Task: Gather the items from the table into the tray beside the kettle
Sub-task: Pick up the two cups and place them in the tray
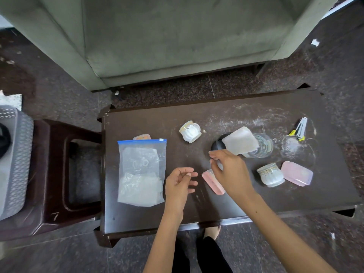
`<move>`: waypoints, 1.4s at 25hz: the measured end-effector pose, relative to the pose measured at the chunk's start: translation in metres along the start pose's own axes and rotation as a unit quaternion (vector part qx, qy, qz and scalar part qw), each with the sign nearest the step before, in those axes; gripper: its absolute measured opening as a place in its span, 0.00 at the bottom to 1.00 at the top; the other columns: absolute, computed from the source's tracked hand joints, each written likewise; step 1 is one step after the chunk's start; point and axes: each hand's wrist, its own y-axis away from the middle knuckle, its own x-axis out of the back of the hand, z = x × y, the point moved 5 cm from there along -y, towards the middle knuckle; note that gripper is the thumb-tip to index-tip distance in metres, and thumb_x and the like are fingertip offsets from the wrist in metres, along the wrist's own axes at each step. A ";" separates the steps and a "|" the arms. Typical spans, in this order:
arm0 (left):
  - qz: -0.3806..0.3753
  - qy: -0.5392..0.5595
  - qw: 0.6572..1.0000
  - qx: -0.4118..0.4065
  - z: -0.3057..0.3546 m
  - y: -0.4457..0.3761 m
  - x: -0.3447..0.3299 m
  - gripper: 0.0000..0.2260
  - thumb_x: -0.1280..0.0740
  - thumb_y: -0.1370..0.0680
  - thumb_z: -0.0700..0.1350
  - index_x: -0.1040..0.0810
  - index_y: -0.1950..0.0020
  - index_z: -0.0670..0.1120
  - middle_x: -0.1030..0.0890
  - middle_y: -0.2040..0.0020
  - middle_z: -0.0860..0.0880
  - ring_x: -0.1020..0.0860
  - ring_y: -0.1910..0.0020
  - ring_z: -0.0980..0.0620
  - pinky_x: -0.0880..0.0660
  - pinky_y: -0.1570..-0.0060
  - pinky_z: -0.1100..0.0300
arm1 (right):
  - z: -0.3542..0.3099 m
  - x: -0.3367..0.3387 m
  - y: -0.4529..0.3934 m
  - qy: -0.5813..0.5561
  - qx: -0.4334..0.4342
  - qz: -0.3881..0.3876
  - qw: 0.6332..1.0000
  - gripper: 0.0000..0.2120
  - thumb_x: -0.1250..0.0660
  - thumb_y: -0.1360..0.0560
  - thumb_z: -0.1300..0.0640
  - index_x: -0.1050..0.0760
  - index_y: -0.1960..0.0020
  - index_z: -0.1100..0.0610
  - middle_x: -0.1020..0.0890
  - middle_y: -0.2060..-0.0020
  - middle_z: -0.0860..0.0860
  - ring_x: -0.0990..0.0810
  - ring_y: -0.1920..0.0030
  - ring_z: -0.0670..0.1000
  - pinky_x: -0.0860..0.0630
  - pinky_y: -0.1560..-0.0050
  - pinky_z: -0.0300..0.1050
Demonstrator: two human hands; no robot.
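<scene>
Above the dark table (pixel 226 203), the right hand (pixel 230 172) hovers with fingers curled over a pink case (pixel 213 183); whether it grips anything I cannot tell. The left hand (pixel 178 184) hangs relaxed, holding nothing. Best grasp the case across its narrow sides, then carry it left toward the grey tray (pixel 16 158).

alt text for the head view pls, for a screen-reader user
Two bare hands hover over a dark table: the right hand reaches over a pink case, the left hand open beside it. Around them lie a zip bag, two white cups and a glass.
</scene>
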 end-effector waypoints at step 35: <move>-0.164 0.086 0.979 0.081 -0.037 0.016 -0.116 0.07 0.35 0.23 0.40 0.22 0.47 0.38 0.21 0.44 0.37 0.20 0.45 0.48 0.21 0.47 0.59 | 0.125 0.042 0.107 -0.120 -0.215 0.103 0.964 0.24 0.35 0.28 0.68 0.35 0.35 0.54 0.23 0.39 0.50 0.23 0.41 0.51 0.26 0.42 0.46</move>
